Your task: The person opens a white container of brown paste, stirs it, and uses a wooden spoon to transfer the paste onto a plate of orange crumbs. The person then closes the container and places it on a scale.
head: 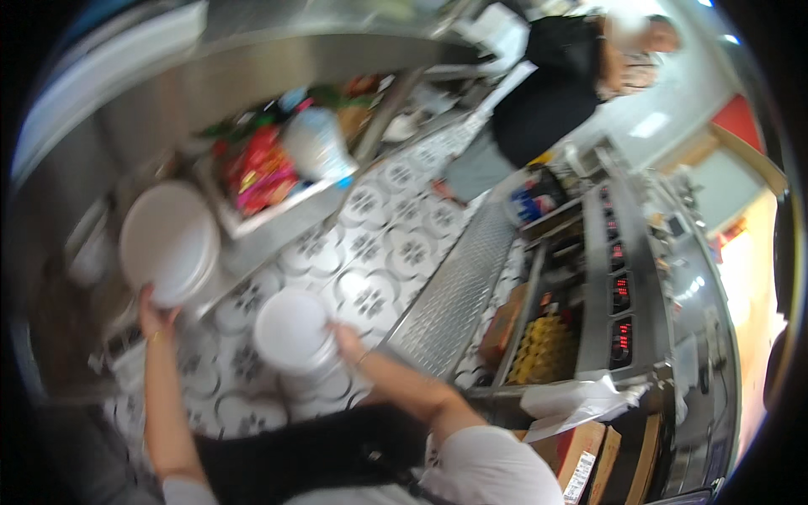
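On the left, a large white round plastic bucket (pixel 167 243) stands by the lower shelf of the steel counter, its pale top towards me. My left hand (pixel 158 315) grips its near edge, with the fingers partly hidden under the rim. A smaller white round tub (pixel 293 331) is in front of me above the tiled floor. My right hand (pixel 347 341) holds this tub by its right side. Both tops look like lids, though blur hides the detail.
A white crate (pixel 240 224) with red and clear bags sits on the lower shelf. Patterned tiles (pixel 372 246) run along the aisle. To the right are a tread-plate step (pixel 454 284), a tray of eggs (pixel 540 347) and cardboard boxes (pixel 581 454). A person in black (pixel 549 88) stands farther up the aisle.
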The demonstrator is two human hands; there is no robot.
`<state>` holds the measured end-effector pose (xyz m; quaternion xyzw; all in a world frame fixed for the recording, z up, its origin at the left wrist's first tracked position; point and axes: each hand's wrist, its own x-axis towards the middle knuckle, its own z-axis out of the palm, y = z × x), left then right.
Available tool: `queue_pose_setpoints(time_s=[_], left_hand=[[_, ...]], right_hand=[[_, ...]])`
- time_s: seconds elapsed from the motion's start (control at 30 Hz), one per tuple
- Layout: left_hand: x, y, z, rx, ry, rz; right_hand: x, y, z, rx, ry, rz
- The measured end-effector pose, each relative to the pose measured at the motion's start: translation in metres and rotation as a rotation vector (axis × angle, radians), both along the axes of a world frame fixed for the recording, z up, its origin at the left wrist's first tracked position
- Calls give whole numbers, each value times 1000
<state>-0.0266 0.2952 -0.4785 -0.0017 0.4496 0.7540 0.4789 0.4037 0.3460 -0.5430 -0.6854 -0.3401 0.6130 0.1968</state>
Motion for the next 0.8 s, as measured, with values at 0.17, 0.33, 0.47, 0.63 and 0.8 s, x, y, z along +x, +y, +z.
queue_pose_setpoints(time_s=[0.17, 0.33, 0.47, 0.63, 0.8], left_hand=[[16, 8, 41, 30, -10, -23], [30, -40, 119, 93, 39, 22], [31, -91, 155, 130, 40, 7], [37, -185, 192, 42, 172, 93], [45, -264, 225, -88, 157, 58]], right_hand=[[39, -9, -44, -8, 262, -158], [16, -15, 23, -65, 319, -238], [11, -23, 63, -52, 283, -262], [1, -35, 118, 45, 430, -214], [-32, -38, 191, 37, 431, -182]])
